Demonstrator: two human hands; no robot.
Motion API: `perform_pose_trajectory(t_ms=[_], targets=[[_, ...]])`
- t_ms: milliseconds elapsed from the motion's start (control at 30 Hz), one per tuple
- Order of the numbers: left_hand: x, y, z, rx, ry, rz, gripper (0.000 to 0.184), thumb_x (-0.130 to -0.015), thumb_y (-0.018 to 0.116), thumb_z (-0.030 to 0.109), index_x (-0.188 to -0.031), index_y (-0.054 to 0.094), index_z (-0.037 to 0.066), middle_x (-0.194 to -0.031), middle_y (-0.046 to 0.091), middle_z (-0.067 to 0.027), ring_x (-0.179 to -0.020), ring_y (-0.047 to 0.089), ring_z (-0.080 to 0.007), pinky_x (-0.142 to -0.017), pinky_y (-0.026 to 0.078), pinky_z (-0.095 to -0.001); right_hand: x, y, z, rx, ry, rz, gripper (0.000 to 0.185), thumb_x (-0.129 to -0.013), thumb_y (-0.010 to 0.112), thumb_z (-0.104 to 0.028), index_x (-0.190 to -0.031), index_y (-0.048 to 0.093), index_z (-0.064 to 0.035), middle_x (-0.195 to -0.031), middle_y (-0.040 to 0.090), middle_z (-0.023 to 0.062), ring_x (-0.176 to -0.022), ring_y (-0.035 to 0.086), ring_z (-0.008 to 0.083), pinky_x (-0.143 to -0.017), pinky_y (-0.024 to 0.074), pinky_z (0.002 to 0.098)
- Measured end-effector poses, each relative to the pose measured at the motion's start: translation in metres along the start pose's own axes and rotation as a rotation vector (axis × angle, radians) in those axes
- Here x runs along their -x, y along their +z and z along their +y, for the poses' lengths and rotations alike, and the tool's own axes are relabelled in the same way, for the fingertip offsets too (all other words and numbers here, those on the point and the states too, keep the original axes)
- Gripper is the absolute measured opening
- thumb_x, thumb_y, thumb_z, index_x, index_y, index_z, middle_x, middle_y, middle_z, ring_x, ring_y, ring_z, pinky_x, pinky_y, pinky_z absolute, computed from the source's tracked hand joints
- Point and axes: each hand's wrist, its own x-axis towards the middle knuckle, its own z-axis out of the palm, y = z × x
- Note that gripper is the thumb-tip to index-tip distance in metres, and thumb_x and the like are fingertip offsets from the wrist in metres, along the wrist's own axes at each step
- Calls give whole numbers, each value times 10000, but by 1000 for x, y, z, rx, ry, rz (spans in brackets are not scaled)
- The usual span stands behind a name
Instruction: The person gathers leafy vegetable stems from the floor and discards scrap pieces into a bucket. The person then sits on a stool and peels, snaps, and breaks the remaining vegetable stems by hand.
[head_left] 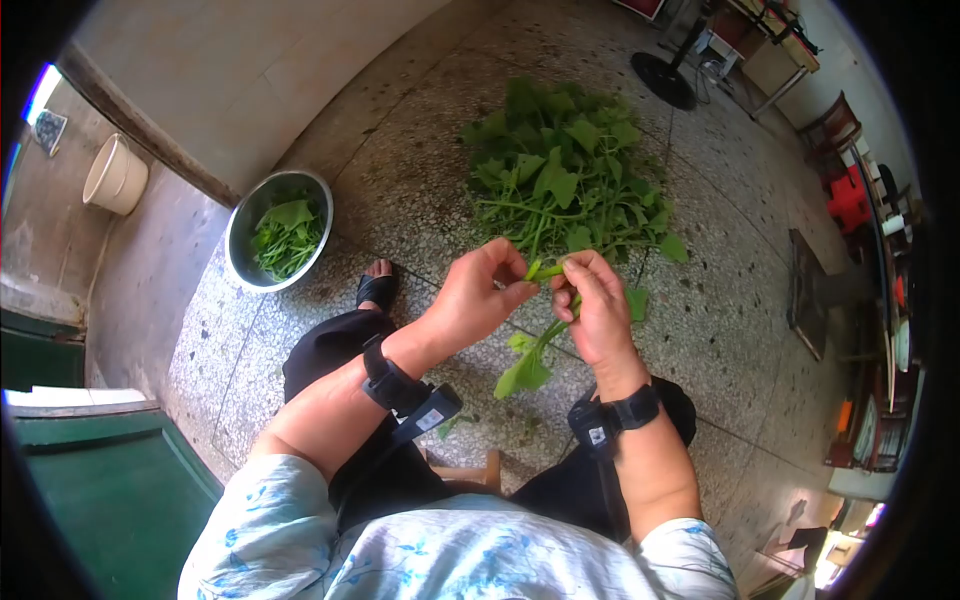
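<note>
Between both hands, in front of my knees, is a green leafy stem [549, 271]. My left hand [478, 295] pinches its end between thumb and fingertips. Fingers curled, my right hand [600, 315] grips the same stem a little to the right, and its leaves [524, 372] hang down below. Just beyond the hands a large heap of leafy green vines [565, 170] lies on the floor. Off to the left stands a metal basin [234, 250] with picked greens [285, 240] inside.
My sandaled foot [377, 288] is beside the basin on the speckled floor [420, 180]. A wooden stool [490, 470] shows between my legs. A white bucket [116, 175] stands far left, near a green cabinet [110, 500]. A black round stand base [664, 82] is at the back right.
</note>
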Motion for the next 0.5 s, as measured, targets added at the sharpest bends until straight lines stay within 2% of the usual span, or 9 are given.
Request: perform_pose_trajectory(t_ms=[67, 100, 167, 300, 400, 500], targets=[[0, -2, 4, -33, -49, 0, 162, -750, 595, 39, -825, 456, 1, -700, 556, -45, -654, 537, -100, -583, 432, -242, 1, 1, 0, -34, 45, -8, 80, -853, 504, -144, -816, 502, -73, -657, 493, 5, -536, 412, 44, -441, 325, 181], [-1, -4, 1, -33, -49, 0, 162, -750, 595, 39, -825, 456, 1, -700, 556, -45, -654, 537, -100, -583, 432, -242, -1, 0, 1, -34, 44, -8, 80, -853, 504, -144, -816, 502, -73, -657, 493, 5, -536, 412, 44, -441, 325, 181], [-2, -10, -7, 144, -58, -45, 100, -821, 548, 59, -838, 451, 39, -762, 587, -23, -724, 561, -58, -572, 415, -193, -3, -6, 3, -88, -18, -34, 75, -853, 505, -139, -820, 503, -72, -623, 451, -12, -530, 392, 42, -439, 313, 181], [2, -20, 2, 166, -124, -92, 101, -834, 538, 89, -857, 450, 45, -782, 610, -37, -754, 579, -71, -571, 414, -188, -5, -6, 0, -69, -36, 13, 63, -849, 504, -122, -817, 502, -68, -598, 418, -22, -504, 367, 40, -425, 299, 184], [5, -28, 3, 237, -158, -135, 102, -840, 538, 112, -856, 457, 52, -819, 624, -51, -751, 582, -77, -576, 413, -184, -8, -10, 0, 40, -153, 132, 35, -836, 490, -80, -825, 511, -54, -571, 404, -37, -467, 336, 31, -404, 280, 184], [7, -33, -1, 259, -141, -100, 102, -827, 555, 86, -860, 466, 49, -812, 616, -37, -741, 572, -63, -577, 405, -174, -8, -14, -6, 152, -150, 109, 56, -825, 484, -72, -840, 531, -46, -564, 400, -43, -464, 328, 22, -404, 274, 177]])
